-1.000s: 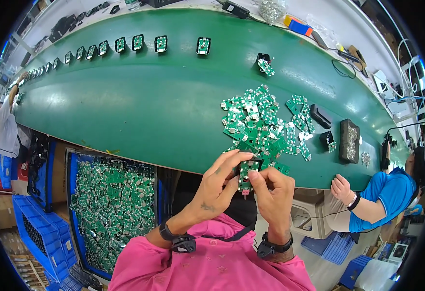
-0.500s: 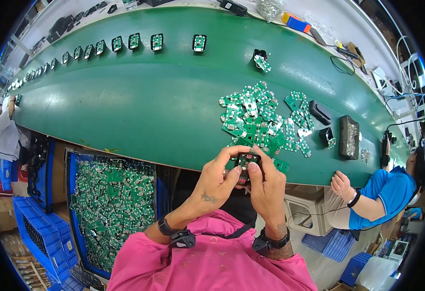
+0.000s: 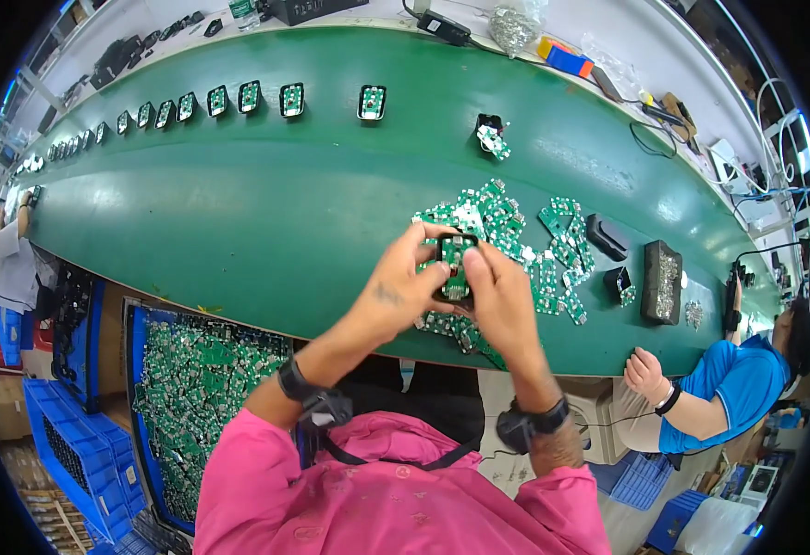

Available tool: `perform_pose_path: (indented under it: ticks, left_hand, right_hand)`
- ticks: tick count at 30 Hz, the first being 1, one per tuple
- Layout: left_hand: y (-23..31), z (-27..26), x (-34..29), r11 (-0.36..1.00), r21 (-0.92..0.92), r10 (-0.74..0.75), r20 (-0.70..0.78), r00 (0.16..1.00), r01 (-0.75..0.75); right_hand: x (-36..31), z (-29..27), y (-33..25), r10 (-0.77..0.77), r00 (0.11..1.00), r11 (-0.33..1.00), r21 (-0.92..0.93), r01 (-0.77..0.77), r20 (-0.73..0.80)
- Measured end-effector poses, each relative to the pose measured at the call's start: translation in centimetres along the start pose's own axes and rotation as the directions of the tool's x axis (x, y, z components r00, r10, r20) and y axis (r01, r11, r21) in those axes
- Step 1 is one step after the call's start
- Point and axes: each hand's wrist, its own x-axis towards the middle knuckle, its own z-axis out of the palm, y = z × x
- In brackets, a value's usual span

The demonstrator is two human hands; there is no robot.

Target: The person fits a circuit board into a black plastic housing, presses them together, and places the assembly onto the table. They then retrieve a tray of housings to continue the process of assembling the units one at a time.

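Note:
Both hands hold a small black plastic housing with a green circuit board (image 3: 458, 265) lying in it, component side up. My left hand (image 3: 405, 282) grips the left side, with its thumb on the board. On the right side, my right hand (image 3: 500, 282) has its fingers wrapped round the housing and its thumb by the upper right rim. The hands hover above a loose pile of green circuit boards (image 3: 493, 211) and hide its near part. Beyond the pile stands another black housing (image 3: 489, 123), with loose boards sticking out of it.
A row of black housings with boards (image 3: 291, 99) runs along the green table (image 3: 239, 194) to the far left. At right lie a black cover (image 3: 607, 238) and a dark tray of small metal parts (image 3: 661, 282). A blue crate of boards (image 3: 134, 370) stands below left. A co-worker's hand (image 3: 645, 375) is at right.
My hands have moved forward over the pile with the housing, arms reaching further out. The board inside shows more fully between my thumbs. The view has shifted slightly.

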Motion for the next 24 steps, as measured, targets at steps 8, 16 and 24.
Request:
perform_pose_path:
  ticks: [8,16,24]
  left_hand:
    - [3.1,-3.2,4.9,0.877,-0.327,-0.304,0.188,0.934,0.351]
    - [3.9,-3.7,10.9,0.995,0.085,0.073,-0.143,0.987,-0.061]
    - [3.9,-9.4,23.5,0.944,0.328,0.124,-0.306,0.944,-0.018]
  right_hand:
    - [5.1,-3.1,-1.6,0.328,0.822,0.689,0.478,-0.545,0.465]
    - [9.2,-3.7,2.0,0.321,0.899,0.898,0.207,-0.389,0.296]
    - [16.3,-4.3,10.6,-0.223,0.967,0.804,-0.584,0.113,-0.12]
